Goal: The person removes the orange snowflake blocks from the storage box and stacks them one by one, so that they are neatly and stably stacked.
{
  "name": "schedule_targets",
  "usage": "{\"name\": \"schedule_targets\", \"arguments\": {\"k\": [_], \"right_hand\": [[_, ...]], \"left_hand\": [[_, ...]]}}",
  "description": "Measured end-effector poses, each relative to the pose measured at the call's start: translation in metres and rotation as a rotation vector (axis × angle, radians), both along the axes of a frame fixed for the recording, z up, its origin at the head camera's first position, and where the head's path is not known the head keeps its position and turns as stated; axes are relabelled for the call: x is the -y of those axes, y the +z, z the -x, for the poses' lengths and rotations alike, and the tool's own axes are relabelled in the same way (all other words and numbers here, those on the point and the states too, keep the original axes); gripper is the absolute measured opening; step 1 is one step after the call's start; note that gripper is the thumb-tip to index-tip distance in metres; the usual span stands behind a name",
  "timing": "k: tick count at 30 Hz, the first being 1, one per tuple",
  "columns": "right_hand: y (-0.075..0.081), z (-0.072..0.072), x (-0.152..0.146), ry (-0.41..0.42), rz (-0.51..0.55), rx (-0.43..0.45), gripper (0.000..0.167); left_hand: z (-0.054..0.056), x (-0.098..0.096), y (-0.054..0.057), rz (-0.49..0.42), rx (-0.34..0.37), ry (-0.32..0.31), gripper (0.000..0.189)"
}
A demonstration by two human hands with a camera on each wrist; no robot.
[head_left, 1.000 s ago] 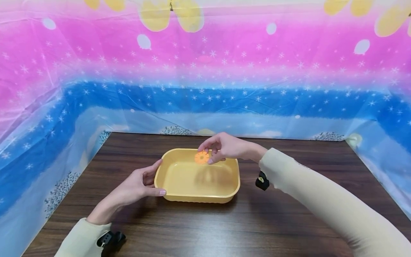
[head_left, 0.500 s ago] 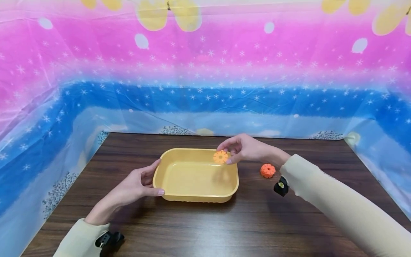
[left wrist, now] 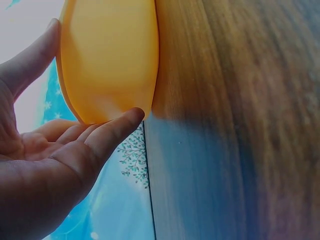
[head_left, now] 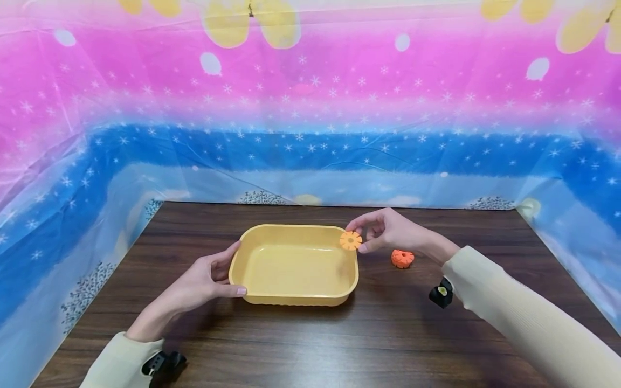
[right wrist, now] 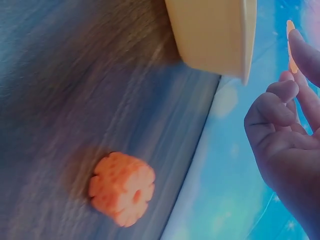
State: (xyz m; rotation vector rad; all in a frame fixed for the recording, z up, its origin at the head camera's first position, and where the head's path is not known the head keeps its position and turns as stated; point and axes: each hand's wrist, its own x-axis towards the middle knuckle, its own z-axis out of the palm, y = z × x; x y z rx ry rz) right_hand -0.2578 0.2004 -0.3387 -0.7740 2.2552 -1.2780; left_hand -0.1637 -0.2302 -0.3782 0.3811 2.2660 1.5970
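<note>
My left hand (head_left: pixel 206 277) holds the left end of a yellow plastic tub (head_left: pixel 291 272), its thumb on the front corner of the rim and its fingers at the back corner. The left wrist view shows the thumb and fingertips against the end of the tub (left wrist: pixel 110 55). My right hand (head_left: pixel 395 231) pinches a flat light-orange notched disc (head_left: pixel 350 241) with a hole in its middle, raised over the tub's back right corner. In the right wrist view the disc (right wrist: pixel 291 47) is seen nearly edge-on between thumb and fingers.
A short stack of darker orange notched discs (head_left: pixel 402 259) stands on the dark wood table (head_left: pixel 398 328), right of the tub and below the right wrist. A patterned pink and blue cloth (head_left: pixel 301 151) hangs around the back and sides.
The right hand has moved to the right with the disc, from over the tub's middle to its right edge, uncovering the orange stack. The left hand keeps its hold on the tub.
</note>
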Motion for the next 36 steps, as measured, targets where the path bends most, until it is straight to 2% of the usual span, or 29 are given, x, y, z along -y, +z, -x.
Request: {"name": "schedule_targets", "arguments": {"k": [13,25,36], "right_hand": [[-0.028,-0.007,-0.041,-0.102,0.000,0.010,0.050],[-0.049,-0.016,-0.084,-0.257,-0.038,-0.040,0.049],[-0.066,-0.016,-0.118,-0.312,-0.083,-0.053,0.051]], "left_hand": [[0.000,0.001,-0.002,0.005,-0.002,0.008,0.107],[0.000,-0.001,0.000,-0.002,-0.004,-0.005,0.105],[-0.001,0.001,0.000,-0.017,-0.009,-0.014,0.106]]}}
